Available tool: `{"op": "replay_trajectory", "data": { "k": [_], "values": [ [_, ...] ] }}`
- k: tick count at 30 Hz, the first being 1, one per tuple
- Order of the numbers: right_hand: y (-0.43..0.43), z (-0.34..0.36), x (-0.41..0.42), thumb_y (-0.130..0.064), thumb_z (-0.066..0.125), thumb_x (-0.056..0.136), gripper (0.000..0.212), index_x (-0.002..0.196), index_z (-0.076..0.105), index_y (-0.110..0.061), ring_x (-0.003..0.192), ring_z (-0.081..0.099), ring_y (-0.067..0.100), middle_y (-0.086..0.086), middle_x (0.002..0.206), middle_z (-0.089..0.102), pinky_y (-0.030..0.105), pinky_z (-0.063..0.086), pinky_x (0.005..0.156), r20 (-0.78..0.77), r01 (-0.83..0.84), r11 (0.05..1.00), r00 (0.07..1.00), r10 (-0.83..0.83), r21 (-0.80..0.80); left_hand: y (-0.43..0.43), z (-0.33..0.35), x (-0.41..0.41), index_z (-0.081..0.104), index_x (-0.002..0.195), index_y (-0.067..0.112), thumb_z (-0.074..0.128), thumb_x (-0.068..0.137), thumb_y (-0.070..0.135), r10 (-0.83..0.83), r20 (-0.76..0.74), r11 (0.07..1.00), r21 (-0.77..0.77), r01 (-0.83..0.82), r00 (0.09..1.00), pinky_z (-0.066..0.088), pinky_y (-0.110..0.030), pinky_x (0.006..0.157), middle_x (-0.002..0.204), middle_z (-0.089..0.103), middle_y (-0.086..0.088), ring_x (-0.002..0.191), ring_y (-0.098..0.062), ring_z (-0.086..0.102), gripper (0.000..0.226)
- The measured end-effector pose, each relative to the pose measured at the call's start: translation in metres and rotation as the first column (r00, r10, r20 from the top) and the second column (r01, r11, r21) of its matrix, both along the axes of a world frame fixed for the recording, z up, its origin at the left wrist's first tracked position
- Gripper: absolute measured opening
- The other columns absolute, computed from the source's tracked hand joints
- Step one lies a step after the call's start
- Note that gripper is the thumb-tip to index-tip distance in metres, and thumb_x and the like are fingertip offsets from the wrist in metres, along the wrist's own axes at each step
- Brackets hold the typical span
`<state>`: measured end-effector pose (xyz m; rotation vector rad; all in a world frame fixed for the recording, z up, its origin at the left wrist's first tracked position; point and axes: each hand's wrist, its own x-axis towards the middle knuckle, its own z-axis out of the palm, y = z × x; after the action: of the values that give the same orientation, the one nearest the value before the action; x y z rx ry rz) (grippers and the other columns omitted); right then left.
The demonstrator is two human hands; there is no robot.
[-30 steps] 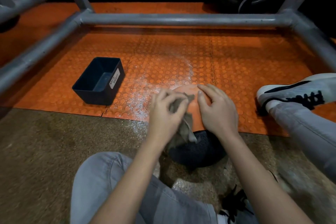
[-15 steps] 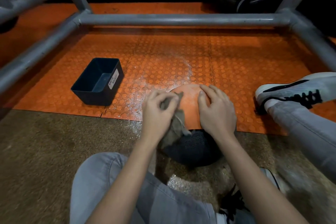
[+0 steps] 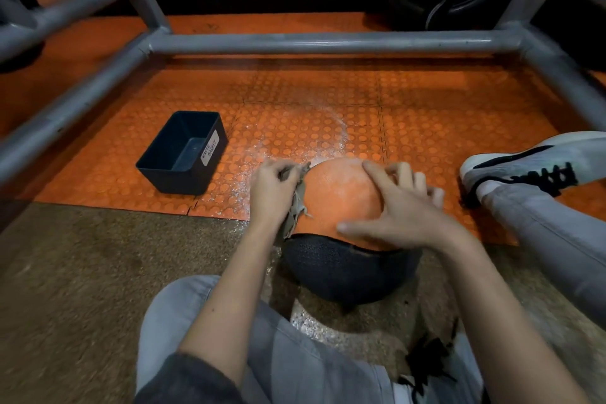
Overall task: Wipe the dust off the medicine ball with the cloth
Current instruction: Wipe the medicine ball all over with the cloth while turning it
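Mid-wipe, I'd say; medicine ball (image 3: 341,197) sits on the floor between the person's legs, straddling the edge where the orange studded mat (image 3: 426,102) meets the brown carpet (image 3: 82,272); left hand (image 3: 272,190) has its fingers curled round the bunched cloth (image 3: 296,207), pressed to the ball's left flank; right hand (image 3: 403,210) lies spread over the top right, fingers splayed, gripping nothing, bracing; white dust (image 3: 347,170) shows on the ball's far crown, more on the mat behind; next move probably needs a sweep over the crown or a turn of the ball; room: waste basket (image 3: 183,154) near on the left, shoe (image 3: 531,164) near on the right, pipe frame (image 3: 328,43) well apart beyond.
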<state>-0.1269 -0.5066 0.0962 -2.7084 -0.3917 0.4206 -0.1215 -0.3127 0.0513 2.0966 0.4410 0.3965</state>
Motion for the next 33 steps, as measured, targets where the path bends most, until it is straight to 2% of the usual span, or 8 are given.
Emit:
{"op": "replay_trajectory", "data": {
  "k": [4,8,12,15,19,22,29,33],
  "values": [
    [0.007,-0.013,-0.007,-0.075,0.071,0.05,0.121,0.147,0.005,-0.046,0.144,-0.017,0.012,-0.013,0.157,-0.013,0.052,-0.012,0.112,0.052,-0.089,0.986,0.995,0.082,0.142,-0.004,0.007,0.002,0.068,0.089,0.027,0.063,0.089,0.023,-0.085,0.014,0.993,-0.08,0.086,0.996,0.047,-0.037,0.093,0.104,0.066,-0.001,0.099,-0.016,0.059,0.007],
    [0.003,-0.014,0.004,-0.076,0.067,0.044,0.119,0.147,0.018,-0.043,0.146,-0.001,0.013,-0.016,0.158,0.004,0.054,0.005,0.115,0.081,-0.017,0.967,0.997,-0.004,0.255,-0.02,0.02,-0.026,0.068,0.077,0.031,0.067,0.085,0.019,-0.186,0.148,0.977,-0.078,0.199,0.971,0.043,-0.022,0.082,0.088,0.061,0.005,0.087,-0.008,0.055,0.015],
    [-0.003,-0.01,0.009,-0.077,0.062,0.042,0.123,0.148,0.013,-0.041,0.146,-0.002,0.013,-0.016,0.158,0.001,0.055,0.008,0.115,0.018,-0.058,0.967,0.998,0.056,0.246,-0.033,0.018,-0.054,0.069,0.085,0.03,0.069,0.084,0.023,-0.32,0.178,0.947,0.026,0.321,0.93,0.042,-0.032,0.085,0.085,0.057,0.013,0.093,-0.015,0.053,0.008],
    [-0.014,-0.004,0.009,-0.066,0.076,0.048,0.125,0.149,0.007,-0.043,0.144,-0.009,0.01,-0.018,0.157,-0.007,0.053,0.006,0.116,-0.055,-0.155,0.969,0.984,0.169,0.193,-0.021,0.017,-0.041,0.068,0.085,0.031,0.068,0.085,0.022,-0.239,0.178,0.969,-0.016,0.246,0.955,0.043,-0.03,0.084,0.089,0.06,0.007,0.093,-0.015,0.056,0.009],
    [-0.014,-0.009,0.005,-0.054,0.088,0.048,0.121,0.145,0.017,-0.047,0.139,-0.004,-0.001,-0.02,0.156,0.003,0.048,0.006,0.117,-0.005,-0.211,0.945,0.976,0.219,0.249,-0.003,0.012,-0.013,0.067,0.086,0.024,0.064,0.089,0.021,-0.066,0.041,0.973,-0.221,0.073,0.997,0.05,-0.024,0.08,0.092,0.065,0.004,0.095,-0.017,0.062,0.005],
    [-0.005,-0.019,0.005,-0.068,0.077,0.039,0.118,0.142,0.021,-0.052,0.136,-0.001,-0.006,-0.025,0.153,0.01,0.057,-0.001,0.114,0.069,-0.183,0.934,0.983,0.169,0.306,-0.002,0.011,-0.016,0.067,0.084,0.024,0.065,0.088,0.019,-0.068,0.077,0.982,-0.168,0.08,0.995,0.047,-0.034,0.089,0.095,0.063,0.001,0.092,-0.011,0.058,0.006],
    [0.005,-0.015,0.009,-0.068,0.075,0.048,0.112,0.144,0.023,-0.047,0.14,0.001,0.002,-0.021,0.155,0.011,0.058,0.006,0.113,0.078,-0.163,0.939,0.986,0.146,0.304,-0.024,0.018,-0.052,0.068,0.082,0.03,0.068,0.085,0.022,-0.27,0.243,0.963,0.086,0.257,0.932,0.038,-0.023,0.085,0.087,0.058,0.011,0.093,-0.014,0.052,0.009],
    [-0.001,-0.012,0.008,-0.061,0.081,0.051,0.115,0.144,0.014,-0.052,0.14,-0.006,0.0,-0.024,0.155,0.001,0.06,-0.002,0.113,0.015,-0.217,0.948,0.975,0.22,0.234,-0.004,0.018,-0.017,0.069,0.09,0.022,0.064,0.087,0.02,-0.095,0.086,0.982,-0.156,0.108,0.992,0.048,-0.018,0.077,0.096,0.065,0.001,0.084,-0.01,0.059,0.006]
  ]
}}
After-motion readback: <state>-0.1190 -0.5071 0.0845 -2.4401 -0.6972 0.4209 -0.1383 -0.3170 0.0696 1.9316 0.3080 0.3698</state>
